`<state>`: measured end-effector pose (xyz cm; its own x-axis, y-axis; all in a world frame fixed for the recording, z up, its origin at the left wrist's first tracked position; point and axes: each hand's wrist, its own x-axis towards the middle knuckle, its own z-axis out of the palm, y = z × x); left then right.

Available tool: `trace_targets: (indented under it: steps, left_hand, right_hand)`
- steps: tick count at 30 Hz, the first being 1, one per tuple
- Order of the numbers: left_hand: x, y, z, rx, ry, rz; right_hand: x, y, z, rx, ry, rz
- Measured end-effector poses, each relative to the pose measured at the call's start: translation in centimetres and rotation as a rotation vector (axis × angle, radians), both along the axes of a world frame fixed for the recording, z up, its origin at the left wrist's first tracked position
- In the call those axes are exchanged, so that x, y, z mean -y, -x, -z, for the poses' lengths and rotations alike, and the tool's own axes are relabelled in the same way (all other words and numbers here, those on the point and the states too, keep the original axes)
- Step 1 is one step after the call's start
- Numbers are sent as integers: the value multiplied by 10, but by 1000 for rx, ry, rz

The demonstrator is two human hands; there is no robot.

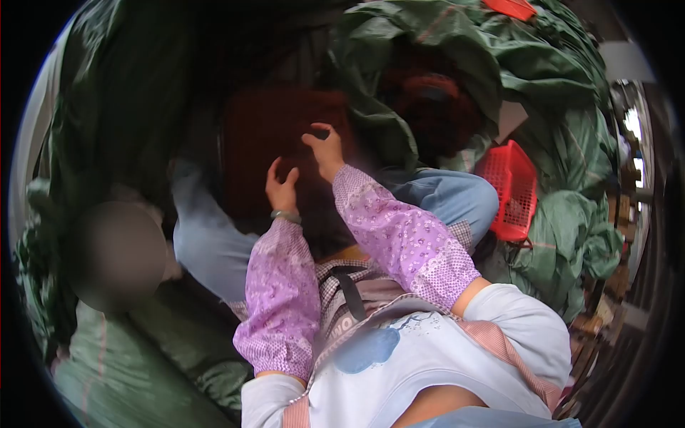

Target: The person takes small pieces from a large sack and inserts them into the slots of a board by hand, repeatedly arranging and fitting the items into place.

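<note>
We see both hands at a pause between grips: the left hand [282, 189] is open with its fingers bent and thumb apart, and the right hand [326, 151], slightly farther off, is also open, thumb and forefinger making a loose curve. Neither holds anything we can make out. They hang over a dark red, roughly rectangular surface [264, 132] just beyond the lap (too dim for us to name its material).

As to progress, we judge that nothing is mid-handling now. To the far right, a large green woven-plastic sack [531, 71] gapes around dark reddish contents [432, 107], too shadowed to count or to call finished or waiting. A bright red perforated plastic basket [510, 192] stands right of the knee, well apart from both hands. How much is done or left, we cannot tell.
</note>
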<state>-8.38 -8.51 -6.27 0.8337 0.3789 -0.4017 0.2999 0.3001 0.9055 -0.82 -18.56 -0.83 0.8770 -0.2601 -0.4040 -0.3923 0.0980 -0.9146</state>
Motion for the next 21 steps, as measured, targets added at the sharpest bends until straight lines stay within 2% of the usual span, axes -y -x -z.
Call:
trace_targets:
  steps: [1, 3, 5, 8, 11, 13, 14, 17, 18, 21]
  left_hand:
    - [2, -3, 2, -24, 94, -25]
    - [-5, -3, 15, -110, 281, -122]
    - [-10, -4, -18, -286, 404, -203]
    - [-15, -5, -8, -221, 443, -158]
    - [-7, -5, -23, -45, 561, 77]
    - [-8, -3, -15, -16, 511, 216]
    - [-6, -3, -20, -1, 486, 285]
    - [0, 2, -37, 21, 545, 339]
    - [-2, 1, -30, 63, 578, 379]
    - [7, -2, -23, 67, 454, 410]
  right_hand:
    - [5, 2, -6, -153, -329, 36]
    - [20, 7, -1, -168, -631, 11]
    - [30, 11, 9, -100, -910, 122]
    - [41, 16, -7, -97, -865, 157]
    - [38, 24, -24, -179, -626, -247]
    - [32, 32, -17, -2, -250, -437]
    - [34, 33, -19, -71, -266, -468]
    - [41, 42, -30, -134, -616, -452]
    - [44, 45, -38, -169, -610, -484]
    - [42, 51, -23, 28, -291, -514]
